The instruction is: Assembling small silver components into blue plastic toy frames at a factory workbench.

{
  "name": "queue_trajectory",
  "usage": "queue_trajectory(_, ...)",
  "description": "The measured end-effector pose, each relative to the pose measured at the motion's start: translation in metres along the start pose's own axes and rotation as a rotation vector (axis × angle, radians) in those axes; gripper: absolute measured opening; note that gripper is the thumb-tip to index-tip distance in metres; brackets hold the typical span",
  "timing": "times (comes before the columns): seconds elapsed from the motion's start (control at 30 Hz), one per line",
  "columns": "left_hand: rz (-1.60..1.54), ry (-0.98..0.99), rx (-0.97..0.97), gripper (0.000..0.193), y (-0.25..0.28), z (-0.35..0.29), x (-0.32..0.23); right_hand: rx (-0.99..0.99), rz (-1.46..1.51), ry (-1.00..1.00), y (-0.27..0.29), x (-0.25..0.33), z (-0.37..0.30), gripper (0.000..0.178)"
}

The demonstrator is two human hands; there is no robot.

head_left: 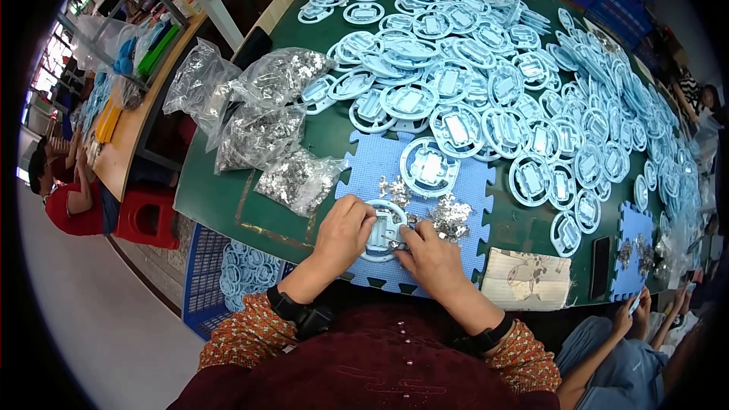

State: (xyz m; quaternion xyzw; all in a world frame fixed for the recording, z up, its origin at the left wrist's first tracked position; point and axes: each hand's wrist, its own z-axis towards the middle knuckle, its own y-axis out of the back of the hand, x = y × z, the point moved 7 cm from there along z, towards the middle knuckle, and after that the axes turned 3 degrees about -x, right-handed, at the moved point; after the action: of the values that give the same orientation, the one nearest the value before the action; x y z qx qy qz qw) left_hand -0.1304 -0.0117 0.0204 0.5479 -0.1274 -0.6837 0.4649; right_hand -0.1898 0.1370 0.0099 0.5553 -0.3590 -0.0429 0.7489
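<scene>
A round light-blue plastic frame (372,246) lies on the blue foam mat (471,246) in front of me. My left hand (343,234) is closed at its left side, fingertips bent over the rim. My right hand (434,257) is pinched at the frame's right side; whatever small piece its fingertips hold is too hidden to make out. Just beyond, a second round frame (430,168) rests flat on the mat. Small shiny metal pieces (451,216) are heaped to the right of my hands, with a smaller heap of brass-coloured pieces (396,191) between the two frames.
Many similar frames (456,80) cover the table's far and right parts. Bags of metal pieces (262,135) lie at left. A patterned cloth pad (527,279) and a dark phone (600,267) sit at right. Below the edge stands a blue crate (203,288). A co-worker's hand (642,307) is at far right.
</scene>
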Motion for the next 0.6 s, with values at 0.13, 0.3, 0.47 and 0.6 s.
queue_trajectory(0.13,0.034,0.001,-0.034,0.012,-0.003,-0.001,-0.002,-0.008,0.001,0.007,0.0,-0.001,0.0,0.044)
queue_trajectory(0.3,0.064,0.0,-0.022,0.013,-0.005,0.001,-0.005,-0.005,0.0,0.005,-0.001,-0.001,0.0,0.044)
queue_trajectory(0.47,0.053,0.1,0.022,0.015,-0.009,0.002,0.0,-0.002,-0.011,0.005,0.0,0.0,0.0,0.044)
queue_trajectory(0.6,-0.178,0.285,0.074,0.015,-0.006,0.0,0.018,0.003,-0.012,0.0,0.001,0.001,-0.001,0.044)
